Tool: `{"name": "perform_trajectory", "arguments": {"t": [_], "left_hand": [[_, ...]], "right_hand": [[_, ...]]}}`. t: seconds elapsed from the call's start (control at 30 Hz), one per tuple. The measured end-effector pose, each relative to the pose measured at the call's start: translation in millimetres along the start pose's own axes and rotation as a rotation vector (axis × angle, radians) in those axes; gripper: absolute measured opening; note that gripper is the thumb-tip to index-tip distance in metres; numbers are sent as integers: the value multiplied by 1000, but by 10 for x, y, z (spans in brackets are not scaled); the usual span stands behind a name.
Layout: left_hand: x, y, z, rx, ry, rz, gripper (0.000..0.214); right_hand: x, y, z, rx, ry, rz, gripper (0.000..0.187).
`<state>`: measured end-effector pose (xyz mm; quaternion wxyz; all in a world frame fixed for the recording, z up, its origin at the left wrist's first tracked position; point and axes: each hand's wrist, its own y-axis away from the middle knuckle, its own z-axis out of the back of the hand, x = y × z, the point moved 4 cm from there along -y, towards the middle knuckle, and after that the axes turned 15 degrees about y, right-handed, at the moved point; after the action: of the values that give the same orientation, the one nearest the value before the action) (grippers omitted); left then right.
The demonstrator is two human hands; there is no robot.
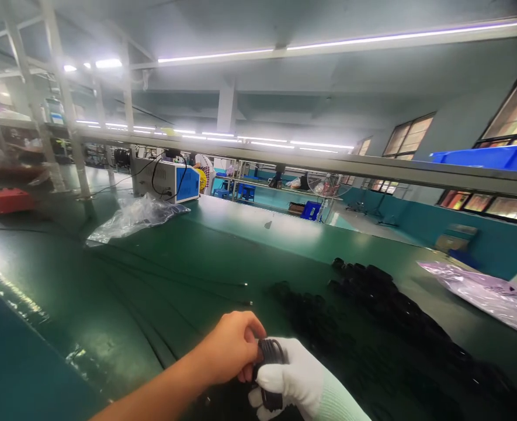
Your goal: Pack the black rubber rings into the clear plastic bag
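Observation:
A coiled black cable (272,352) is gripped in my right hand (299,374), which wears a white glove with a pale green cuff. My bare left hand (234,345) is closed at the coil's left side, its fingertips against the cable and partly hidden. Both hands are above the near part of the green table. Loose black cables (188,278) stretch across the table to the left, with small plug ends just beyond my hands. To the right lies a long pile of black coiled cables (385,298).
A clear plastic bag (139,216) lies at the back left, near a grey and blue machine (170,178). Another plastic bag (481,292) is at the right edge. A red object (4,200) sits far left. A shelf rail (284,161) spans above the green table (223,240).

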<state>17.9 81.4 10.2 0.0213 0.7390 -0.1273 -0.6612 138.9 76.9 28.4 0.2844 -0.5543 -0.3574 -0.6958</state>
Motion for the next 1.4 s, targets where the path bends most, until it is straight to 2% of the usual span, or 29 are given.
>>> {"name": "perform_trajectory", "arguments": {"t": [0.17,0.27,0.4,0.57,0.67,0.77,0.97,1.03,1.1,1.2,1.27,1.4], "left_hand": [[-12,40,-55,77,144,38,29],[40,31,-71,-4,148,38,28],[147,-16,-56,-147,-12,3,25],[160,-66,-26,-148,-143,-2,22],[47,33,31,-174,-258,-85,22],[-16,230,33,-185,-385,-208,20],[118,473,-140,-90,-627,-395,9],[98,485,-114,-45,-590,-388,7],[25,479,-15,-42,-449,-324,5],[-102,436,167,-156,-294,-260,13],[-123,376,212,-188,-320,-248,16],[-12,251,159,-173,-393,-217,10]], "right_hand": [[63,-7,-31,-69,32,27,26],[-61,-31,-46,-40,-70,16,30],[-198,-76,-70,-15,-201,31,33],[-237,-100,-83,5,-215,63,31],[-315,-106,-48,-32,-309,34,27],[-367,-128,-53,-49,-440,23,25],[-291,-170,-120,-48,-550,205,16],[-339,-167,-114,-35,-586,159,16],[-403,-158,-118,17,-607,77,22],[-450,-143,-152,84,-603,-12,31],[-435,-140,-183,90,-579,-21,32],[-408,-135,-233,68,-461,-93,25]]}}
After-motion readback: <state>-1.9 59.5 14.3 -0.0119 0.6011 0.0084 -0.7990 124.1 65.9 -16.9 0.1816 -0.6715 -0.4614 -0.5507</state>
